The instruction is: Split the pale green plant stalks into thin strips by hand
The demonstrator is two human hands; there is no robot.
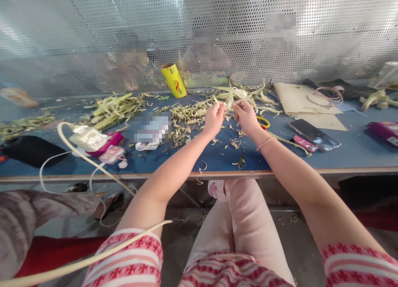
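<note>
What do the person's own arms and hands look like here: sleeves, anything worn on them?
Both arms are bare from short sleeves striped red and white with a small red pattern. The right hand has a thin pink bracelet at the wrist. The left hand wears nothing visible. No gloves on either.

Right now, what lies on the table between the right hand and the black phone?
In the head view, a yellow ring lies between the right hand and the phone, on the blue table.
</note>
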